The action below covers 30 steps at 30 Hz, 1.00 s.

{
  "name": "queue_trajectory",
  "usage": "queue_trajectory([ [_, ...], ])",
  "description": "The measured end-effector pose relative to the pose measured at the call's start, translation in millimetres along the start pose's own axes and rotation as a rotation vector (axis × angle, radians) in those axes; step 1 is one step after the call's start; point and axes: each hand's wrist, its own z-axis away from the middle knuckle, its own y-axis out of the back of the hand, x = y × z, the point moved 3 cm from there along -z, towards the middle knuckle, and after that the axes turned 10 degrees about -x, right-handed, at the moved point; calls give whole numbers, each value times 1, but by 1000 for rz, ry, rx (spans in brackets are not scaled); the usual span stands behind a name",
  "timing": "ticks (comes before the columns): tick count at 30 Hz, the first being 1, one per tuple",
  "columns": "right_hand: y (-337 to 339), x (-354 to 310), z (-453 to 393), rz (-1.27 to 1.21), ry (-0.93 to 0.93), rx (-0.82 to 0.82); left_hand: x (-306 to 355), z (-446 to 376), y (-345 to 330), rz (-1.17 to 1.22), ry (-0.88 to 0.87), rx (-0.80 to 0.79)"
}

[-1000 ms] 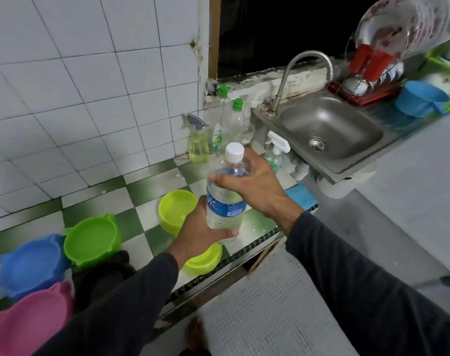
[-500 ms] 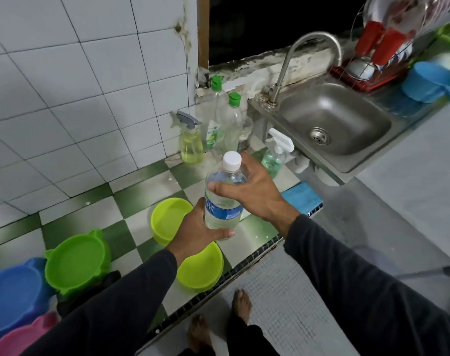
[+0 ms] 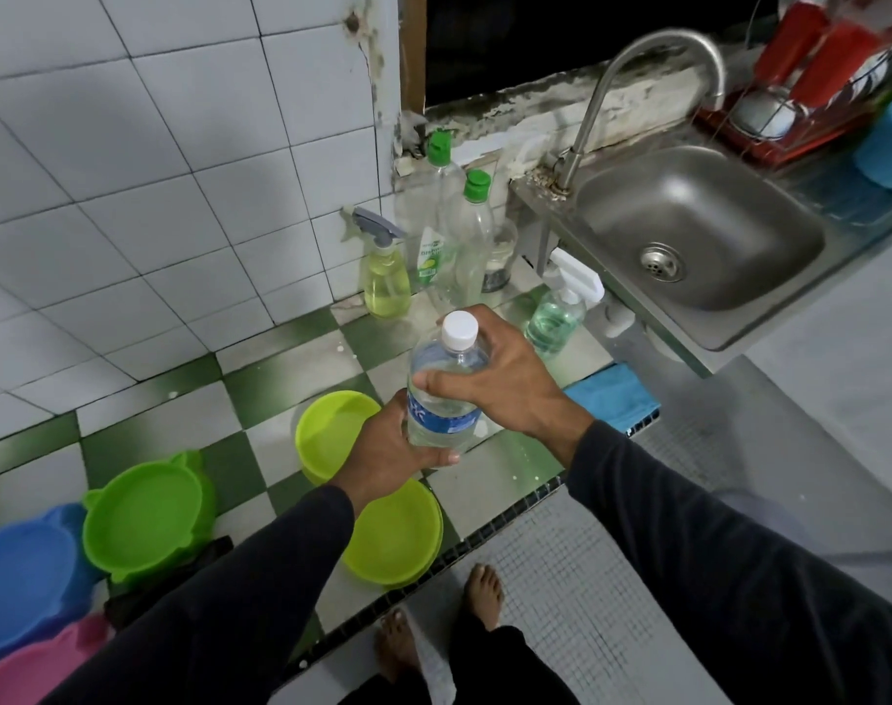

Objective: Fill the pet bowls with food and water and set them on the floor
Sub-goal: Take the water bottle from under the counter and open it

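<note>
Checkered counter [image 3: 281,379] | both hands' fingers [image 3: 436,383] wrap capped water bottle [image 3: 446,399] | yellow-green bowls [image 3: 332,435] empty

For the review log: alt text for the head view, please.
Both hands hold a capped water bottle upright above a checkered counter: the left hand grips its base, the right hand its shoulder. Two yellow-green bowls lie below; a steel sink sits to the right.

The light is dim and cool, coming from overhead behind the person, whose broad soft shadow falls on the white tiled wall [image 3: 128,160]. The wide lens bends the tile lines, and the edges smear. The stainless steel sink [image 3: 698,231] gives only a dull sheen, and the window opening [image 3: 525,38] is black.
</note>
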Motion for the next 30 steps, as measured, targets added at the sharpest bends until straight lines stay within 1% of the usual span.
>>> queue_trajectory([
  [16,-7,20,-6,-4,-53,-24,-22,-4,-2,21,-16,23],
  [24,-8,19,-3,19,-55,-48,-20,-1,-3,17,-32,34],
  [30,-3,21,2,-4,-74,-75,-18,-1,-5,16,-16,14],
])
